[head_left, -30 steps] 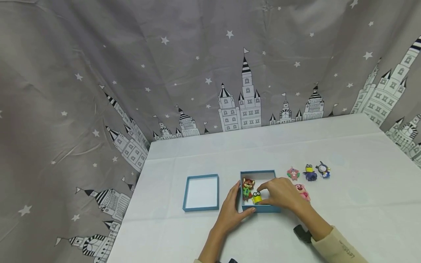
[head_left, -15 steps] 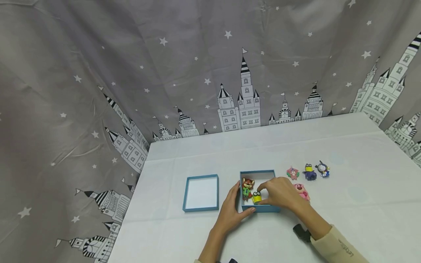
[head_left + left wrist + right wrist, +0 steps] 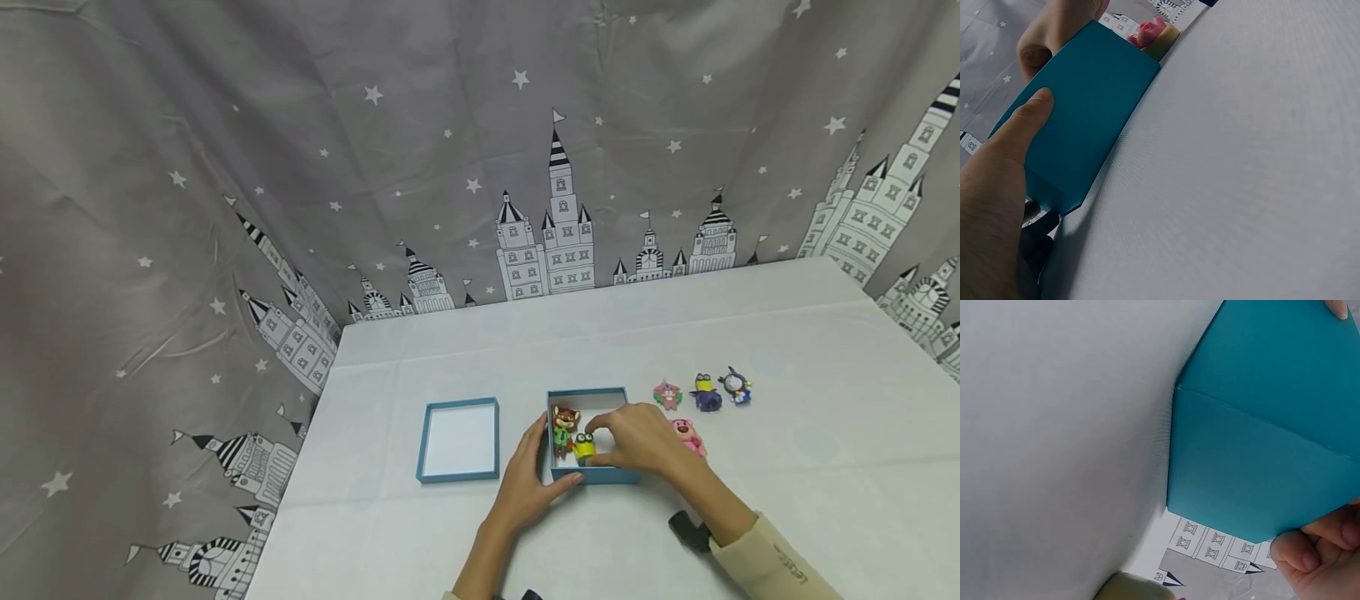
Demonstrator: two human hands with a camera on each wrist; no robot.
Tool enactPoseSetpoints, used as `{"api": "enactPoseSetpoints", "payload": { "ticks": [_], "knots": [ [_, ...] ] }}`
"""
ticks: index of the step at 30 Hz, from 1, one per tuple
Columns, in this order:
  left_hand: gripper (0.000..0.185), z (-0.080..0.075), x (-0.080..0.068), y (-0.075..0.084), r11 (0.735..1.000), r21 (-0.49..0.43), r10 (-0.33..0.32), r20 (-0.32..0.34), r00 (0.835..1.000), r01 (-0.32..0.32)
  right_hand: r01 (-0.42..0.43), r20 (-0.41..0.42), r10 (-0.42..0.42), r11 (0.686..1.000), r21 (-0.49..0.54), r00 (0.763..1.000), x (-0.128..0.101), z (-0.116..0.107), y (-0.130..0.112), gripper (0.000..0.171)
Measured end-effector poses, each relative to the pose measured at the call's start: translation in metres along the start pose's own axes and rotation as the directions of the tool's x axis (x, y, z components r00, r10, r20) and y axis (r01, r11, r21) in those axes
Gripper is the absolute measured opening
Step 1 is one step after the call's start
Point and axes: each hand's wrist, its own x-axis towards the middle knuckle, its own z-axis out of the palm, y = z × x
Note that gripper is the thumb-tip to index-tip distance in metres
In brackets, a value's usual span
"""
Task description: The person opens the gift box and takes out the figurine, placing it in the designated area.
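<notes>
In the head view, my right hand [image 3: 639, 437] reaches into an open blue box [image 3: 596, 476] and pinches a small yellow Minion figurine [image 3: 584, 447] between thumb and forefinger. A fox figurine [image 3: 564, 432] in a green shirt lies along the box's left wall, right beside the Minion. My left hand [image 3: 521, 490] grips the box at its near left corner, fingers along the left side. Its thumb [image 3: 1035, 115] presses on the front wall in the left wrist view. The right wrist view shows the outside of the box [image 3: 1260, 462] but not the figurine.
The box lid [image 3: 459, 440] lies inside up to the left. On the right are a pink figurine [image 3: 668, 395], a Minion figurine in dark blue [image 3: 705, 393], a dark-hooded figurine [image 3: 736, 387] and a pink bear figurine [image 3: 687, 437]. A grey castle-print curtain [image 3: 420, 150] hangs behind the white table.
The Minion figurine has shifted very slightly left and away from me with my right fingers. My left hand and the box stay in place.
</notes>
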Motion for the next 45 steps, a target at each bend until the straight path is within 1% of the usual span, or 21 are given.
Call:
{"api": "enactPoseSetpoints", "payload": {
  "ticks": [5, 9, 16, 20, 23, 27, 32, 38, 42, 45],
  "knots": [
    [0.092, -0.001, 0.000, 0.000, 1.000, 0.009, 0.013, -0.002, 1.000, -0.013, -0.014, 0.015, 0.013, 0.999, 0.039, 1.000, 0.001, 0.000, 0.000, 0.045],
    [0.092, -0.001, 0.000, -0.001, 1.000, 0.011, 0.020, -0.004, 1.000, -0.019, -0.013, 0.021, 0.011, 0.996, 0.092, 1.000, 0.001, -0.001, 0.001, 0.045],
    [0.093, -0.002, 0.000, -0.001, 1.000, 0.010, 0.014, -0.003, 1.000, -0.014, -0.016, -0.003, 0.017, 0.978, 0.207, 1.000, -0.001, -0.003, 0.004, 0.043],
    [0.093, -0.002, 0.000, -0.001, 1.000, 0.012, 0.011, -0.002, 1.000, -0.011, -0.021, -0.023, 0.028, 0.967, 0.253, 0.999, -0.001, -0.007, 0.006, 0.043],
    [0.093, -0.002, 0.000, 0.000, 1.000, 0.009, 0.009, 0.002, 1.000, -0.009, -0.037, -0.037, 0.050, 0.959, 0.281, 0.998, -0.002, -0.013, 0.006, 0.045],
    [0.093, -0.003, 0.000, 0.000, 1.000, 0.013, 0.018, -0.002, 1.000, -0.018, -0.088, -0.059, 0.111, 0.950, 0.300, 0.992, -0.005, -0.026, 0.009, 0.048],
    [0.094, -0.002, -0.001, -0.001, 1.000, 0.019, 0.018, -0.016, 1.000, -0.017, -0.123, -0.110, 0.162, 0.947, 0.297, 0.981, -0.014, -0.044, 0.019, 0.044],
    [0.094, 0.001, -0.001, -0.002, 1.000, 0.011, 0.014, -0.019, 1.000, -0.013, -0.185, -0.140, 0.234, 0.938, 0.294, 0.962, -0.033, -0.065, 0.041, 0.043],
    [0.095, 0.001, -0.001, -0.002, 1.000, 0.016, 0.012, -0.020, 1.000, -0.012, -0.214, -0.151, 0.270, 0.927, 0.309, 0.951, -0.049, -0.075, 0.056, 0.042],
    [0.095, 0.001, 0.000, -0.003, 1.000, 0.010, 0.007, -0.016, 1.000, -0.007, -0.246, -0.161, 0.305, 0.920, 0.306, 0.939, -0.061, -0.078, 0.068, 0.041]
  ]
}}
